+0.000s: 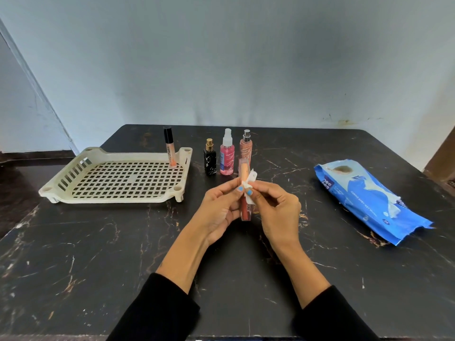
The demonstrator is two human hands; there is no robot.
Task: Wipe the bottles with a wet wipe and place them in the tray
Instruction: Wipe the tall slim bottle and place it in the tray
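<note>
My left hand (219, 210) grips a slim lip-gloss tube (245, 207) with an orange top and a red lower half, held upright above the table. My right hand (275, 207) pinches a small white wet wipe (249, 183) against the tube's middle. A cream perforated tray (73, 178) lies at the left, with one black-capped gloss tube (170, 148) standing in its far right corner. Behind my hands stand a black bottle with a gold cap (210, 157), a pink spray bottle (227, 153) and a peach spray bottle (246, 146).
A blue pack of wet wipes (369, 200) lies on the right of the dark marble table (98, 254). A pale blue wall rises just behind the table. The table's left edge drops off beside the tray.
</note>
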